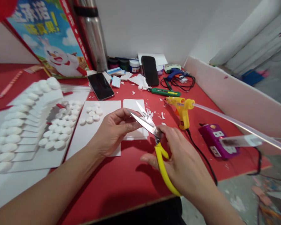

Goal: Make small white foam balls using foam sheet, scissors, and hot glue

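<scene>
Scissors (159,153), blades parted, above the red surface (126,182).
At left, rows of white discs (14,139) limited sideways clearance. The left hand (114,129) had its fingers pinched together beside the blades; whether they gripped anything could not be told. The scissors, midway between the hands, were judged light, stiff and sharp-edged, best taken by the yellow handles, where the fingers of the right hand (178,153) grasped them. Open room lay toward the front edge (131,208); the glue gun (183,111) restricted the right.
</scene>
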A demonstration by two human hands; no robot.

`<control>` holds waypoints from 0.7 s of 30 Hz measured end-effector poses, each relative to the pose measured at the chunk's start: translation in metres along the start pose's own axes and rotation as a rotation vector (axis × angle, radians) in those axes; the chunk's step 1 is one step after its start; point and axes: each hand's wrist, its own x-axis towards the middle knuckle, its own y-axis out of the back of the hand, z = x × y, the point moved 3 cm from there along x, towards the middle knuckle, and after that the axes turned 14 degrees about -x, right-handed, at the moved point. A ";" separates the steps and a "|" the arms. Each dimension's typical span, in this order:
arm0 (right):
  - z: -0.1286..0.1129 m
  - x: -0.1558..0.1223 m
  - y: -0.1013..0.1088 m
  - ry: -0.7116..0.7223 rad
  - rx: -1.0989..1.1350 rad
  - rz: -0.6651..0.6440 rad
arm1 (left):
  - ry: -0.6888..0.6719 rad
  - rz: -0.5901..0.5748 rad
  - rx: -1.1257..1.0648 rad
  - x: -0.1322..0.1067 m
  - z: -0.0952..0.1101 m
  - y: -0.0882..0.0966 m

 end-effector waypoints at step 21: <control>-0.002 -0.002 0.000 0.047 -0.008 0.106 | 0.033 0.039 -0.039 0.000 0.000 -0.002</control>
